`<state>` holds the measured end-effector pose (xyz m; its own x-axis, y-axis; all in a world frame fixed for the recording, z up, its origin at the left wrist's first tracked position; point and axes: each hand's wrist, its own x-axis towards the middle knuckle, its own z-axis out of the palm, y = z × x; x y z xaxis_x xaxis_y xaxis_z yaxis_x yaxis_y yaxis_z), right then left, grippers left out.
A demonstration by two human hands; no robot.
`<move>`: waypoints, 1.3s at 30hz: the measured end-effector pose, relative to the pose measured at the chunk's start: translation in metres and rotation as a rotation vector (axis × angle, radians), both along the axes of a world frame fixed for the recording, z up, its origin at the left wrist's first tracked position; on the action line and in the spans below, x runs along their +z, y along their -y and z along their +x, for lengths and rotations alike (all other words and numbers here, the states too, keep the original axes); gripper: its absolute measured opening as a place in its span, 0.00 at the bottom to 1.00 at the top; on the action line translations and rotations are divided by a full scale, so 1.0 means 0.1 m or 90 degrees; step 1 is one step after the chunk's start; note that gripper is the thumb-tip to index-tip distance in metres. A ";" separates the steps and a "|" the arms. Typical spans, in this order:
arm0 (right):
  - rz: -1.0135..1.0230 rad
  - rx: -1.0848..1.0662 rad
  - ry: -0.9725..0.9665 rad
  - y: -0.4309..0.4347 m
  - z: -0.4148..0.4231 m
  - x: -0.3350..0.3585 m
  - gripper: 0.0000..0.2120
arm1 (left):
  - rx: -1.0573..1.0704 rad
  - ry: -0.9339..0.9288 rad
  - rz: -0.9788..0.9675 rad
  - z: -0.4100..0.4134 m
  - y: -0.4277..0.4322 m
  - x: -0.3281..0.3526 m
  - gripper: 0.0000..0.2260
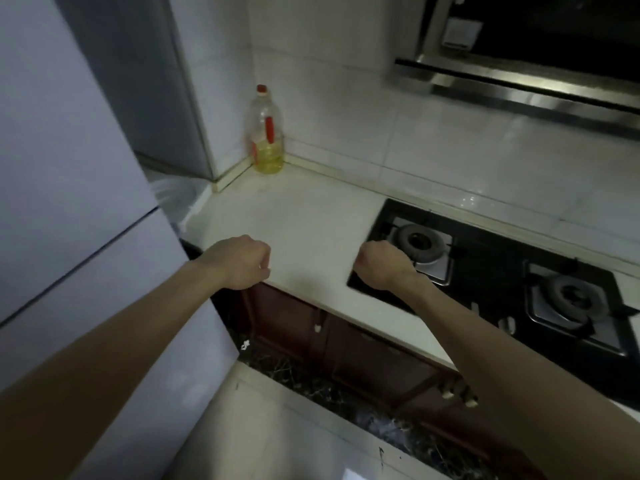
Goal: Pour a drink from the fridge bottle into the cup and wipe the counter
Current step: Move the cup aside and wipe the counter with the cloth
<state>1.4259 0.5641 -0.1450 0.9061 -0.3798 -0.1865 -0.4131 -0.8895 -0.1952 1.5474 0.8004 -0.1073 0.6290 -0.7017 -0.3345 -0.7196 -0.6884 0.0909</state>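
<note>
Two empty fists: left hand [239, 263], right hand [382, 266], fingers [264, 263] curled, above smooth white counter [294, 216].

An oil bottle [266, 133] stands in the corner, well apart from the two-burner gas hob [491, 247].
</note>
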 end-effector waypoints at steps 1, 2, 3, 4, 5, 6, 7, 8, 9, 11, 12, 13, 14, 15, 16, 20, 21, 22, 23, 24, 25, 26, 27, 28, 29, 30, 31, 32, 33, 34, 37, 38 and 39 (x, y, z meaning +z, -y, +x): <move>0.010 -0.015 0.003 0.11 -0.14 0.00 0.13 | -0.018 0.005 0.003 -0.08 0.17 0.02 0.10; 0.021 -0.027 0.009 0.24 -0.29 -0.01 0.15 | -0.035 0.010 0.004 -0.16 0.34 0.04 0.11; 0.030 -0.042 0.013 0.36 -0.45 -0.02 0.15 | -0.053 0.013 0.007 -0.25 0.52 0.07 0.11; 0.038 -0.058 0.018 0.48 -0.60 -0.03 0.15 | -0.071 0.018 0.011 -0.34 0.69 0.08 0.12; 0.044 -0.074 0.018 0.60 -0.77 -0.04 0.15 | -0.088 0.022 0.014 -0.44 0.87 0.10 0.12; 0.050 -0.089 0.018 0.73 -0.95 -0.06 0.15 | -0.103 0.025 0.016 -0.55 1.06 0.11 0.12; 0.052 -0.105 0.018 0.86 -1.13 -0.08 0.15 | -0.119 0.029 0.016 -0.67 1.25 0.12 0.12; 0.052 -0.121 0.019 1.00 -1.32 -0.09 0.14 | -0.135 0.029 0.015 -0.81 1.44 0.12 0.11; 0.053 -0.143 0.019 1.14 -1.52 -0.10 0.12 | -0.154 0.024 0.013 -0.96 1.64 0.13 0.11; 0.049 -0.187 0.024 1.42 -1.92 -0.12 0.10 | -0.199 0.013 0.015 -1.28 2.02 0.11 0.10; 0.044 -0.205 0.024 1.55 -2.13 -0.13 0.09 | -0.225 0.013 0.021 -1.45 2.20 0.10 0.09; 0.042 -0.225 0.022 1.68 -2.34 -0.14 0.10 | -0.253 0.019 0.028 -1.61 2.38 0.08 0.09; 0.038 -0.245 0.020 1.81 -2.57 -0.16 0.11 | -0.284 0.029 0.037 -1.76 2.57 0.05 0.08; 0.037 -0.269 0.015 1.92 -2.80 -0.17 0.12 | -0.313 0.037 0.045 -1.92 2.75 0.03 0.08; 0.034 -0.294 0.012 2.03 -3.04 -0.18 0.14 | -0.340 0.043 0.052 -2.08 2.93 0.01 0.08; -0.002 -0.429 0.024 2.41 -3.97 -0.16 0.09 | -0.459 0.055 0.046 -2.75 3.66 0.03 0.07; -0.007 -0.462 0.036 2.50 -4.19 -0.15 0.09 | -0.488 0.054 0.039 -2.92 3.84 0.05 0.08; -0.011 -0.490 0.046 2.58 -4.40 -0.14 0.09 | -0.514 0.053 0.030 -3.10 4.02 0.06 0.08; -0.012 -0.518 0.051 2.64 -4.61 -0.11 0.09 | -0.538 0.055 0.020 -3.28 4.19 0.08 0.08; -0.014 -0.546 0.055 2.68 -4.81 -0.09 0.09 | -0.565 0.057 0.010 -3.45 4.35 0.09 0.08; -0.021 -0.574 0.057 2.72 -5.00 -0.05 0.08 | -0.595 0.058 0.003 -3.63 4.50 0.10 0.08; -0.029 -0.601 0.060 2.75 -5.17 -0.02 0.08 | -0.626 0.056 -0.004 -3.80 4.63 0.11 0.09; -0.035 -0.626 0.064 2.77 -5.33 0.01 0.08 | -0.653 0.054 -0.011 -3.97 4.75 0.13 0.09; -0.038 -0.648 0.066 2.77 -5.48 0.03 0.08 | -0.676 0.051 -0.018 -4.14 4.85 0.13 0.10; -0.040 -0.666 0.068 2.78 -5.62 0.05 0.08 | -0.696 0.051 -0.022 -4.29 4.95 0.13 0.10; -0.040 -0.683 0.068 2.80 -5.75 0.06 0.08 | -0.719 0.051 -0.026 -4.44 5.05 0.13 0.10; -0.039 -0.700 0.068 2.81 -5.87 0.06 0.09 | -0.742 0.050 -0.027 -4.58 5.14 0.12 0.09; -0.039 -0.717 0.068 2.82 -5.98 0.06 0.10 | -0.765 0.046 -0.027 -4.71 5.24 0.10 0.08; -0.038 -0.734 0.066 2.83 -6.08 0.07 0.10 | -0.783 0.042 -0.025 -4.83 5.33 0.09 0.07; -0.039 -0.749 0.062 2.85 -6.17 0.07 0.10 | -0.798 0.037 -0.022 -4.94 5.42 0.07 0.06; -0.051 -0.796 0.058 2.94 -6.40 0.09 0.09 | -0.836 0.031 -0.026 -5.21 5.72 0.05 0.10; -0.056 -0.808 0.061 2.99 -6.47 0.09 0.11 | -0.847 0.031 -0.032 -5.29 5.82 0.03 0.10; -0.069 -0.818 0.064 3.06 -6.54 0.09 0.12 | -0.857 0.032 -0.037 -5.36 5.93 0.01 0.10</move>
<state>0.7721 0.2583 -0.1363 -0.1087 -0.9927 -0.0530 -0.9665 0.1180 -0.2280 1.0113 0.2075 -0.1059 -0.5435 -0.7910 -0.2810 -0.8312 0.5538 0.0489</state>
